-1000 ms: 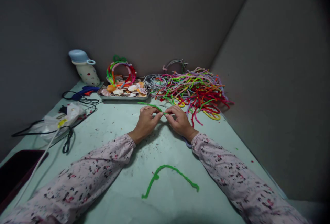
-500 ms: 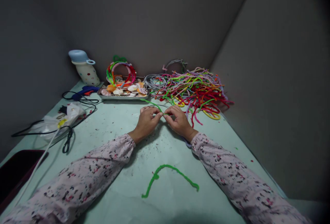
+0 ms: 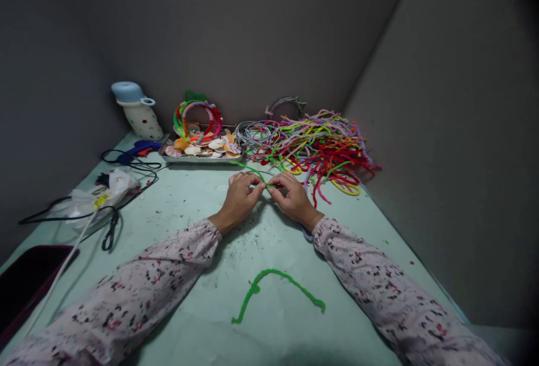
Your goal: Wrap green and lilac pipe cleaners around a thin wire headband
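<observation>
My left hand (image 3: 241, 196) and my right hand (image 3: 290, 198) meet above the middle of the table, fingertips almost touching. Both are closed in a pinch on a green pipe cleaner (image 3: 251, 169), whose free end sticks out up and to the left. A thin grey wire (image 3: 269, 173) arcs between the hands just behind the fingers; most of it is hidden. Nearer to me, a second green pipe cleaner (image 3: 275, 270) lies bent in an arch, with a small knot on its left side. A bit of lilac pipe cleaner (image 3: 307, 235) shows beside my right wrist.
A metal tray (image 3: 202, 159) of seashells with colourful hoops stands at the back, beside coiled grey wire (image 3: 252, 133) and a heap of pipe cleaners (image 3: 328, 141). At left are a bottle (image 3: 141, 116), a plastic bag (image 3: 113, 186), cables and a dark tray (image 3: 33, 282).
Hardly anything differs. My fingertips have shifted very slightly on the green pipe cleaner; the other things lie where they were.
</observation>
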A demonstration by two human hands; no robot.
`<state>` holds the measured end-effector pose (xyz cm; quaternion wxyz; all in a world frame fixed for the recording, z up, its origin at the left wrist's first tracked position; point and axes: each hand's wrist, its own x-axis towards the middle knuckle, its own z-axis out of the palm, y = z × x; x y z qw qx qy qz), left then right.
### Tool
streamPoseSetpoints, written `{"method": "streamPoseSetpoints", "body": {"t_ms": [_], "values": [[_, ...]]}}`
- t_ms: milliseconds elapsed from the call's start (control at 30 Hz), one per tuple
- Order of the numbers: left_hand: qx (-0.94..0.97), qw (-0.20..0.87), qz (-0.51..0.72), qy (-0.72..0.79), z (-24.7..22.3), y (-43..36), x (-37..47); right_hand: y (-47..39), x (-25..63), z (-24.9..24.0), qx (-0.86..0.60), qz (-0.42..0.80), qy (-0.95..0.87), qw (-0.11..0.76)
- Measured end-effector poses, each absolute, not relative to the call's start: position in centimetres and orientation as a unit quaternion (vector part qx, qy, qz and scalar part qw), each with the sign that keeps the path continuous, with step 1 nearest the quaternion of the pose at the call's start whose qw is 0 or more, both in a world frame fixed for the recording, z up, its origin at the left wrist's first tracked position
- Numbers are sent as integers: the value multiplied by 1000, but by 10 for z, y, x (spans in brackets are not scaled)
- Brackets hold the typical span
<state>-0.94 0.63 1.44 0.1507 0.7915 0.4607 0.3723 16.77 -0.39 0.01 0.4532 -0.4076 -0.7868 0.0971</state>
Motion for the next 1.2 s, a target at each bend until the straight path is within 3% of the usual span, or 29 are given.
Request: {"method": "streamPoseSetpoints", "body": {"t_ms": [1200], "values": [[792,137,383,455,18,2,-7,-5,166,4,-402,104,-780,468]]}}
